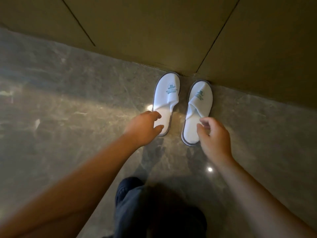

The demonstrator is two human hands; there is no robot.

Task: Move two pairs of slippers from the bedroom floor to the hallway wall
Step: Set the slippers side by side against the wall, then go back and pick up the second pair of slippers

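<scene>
Head view is showing one pair of white terry slippers with grey edging, the left slipper [166, 102] and right slipper [197, 110], sitting toes against the olive panelled wall [154, 40] on the grey marble floor [68, 100]. Left hand [142, 127] and right hand [214, 136] are hovering at the heels, each grip loose and holding nothing; judging by this, one pair is looking placed, with the second pair not showing

— What's the pair like?
— The left slipper [167, 98] and the right slipper [199, 109] are white, grey-edged, teal logo on each upper.
— Where?
— Flat on the marble floor [77, 100], side by side, apart, toes touching the wall's [154, 40] foot.

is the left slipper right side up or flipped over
Right side up: the left slipper lies sole down on the floor, its logo strap facing up.
</scene>
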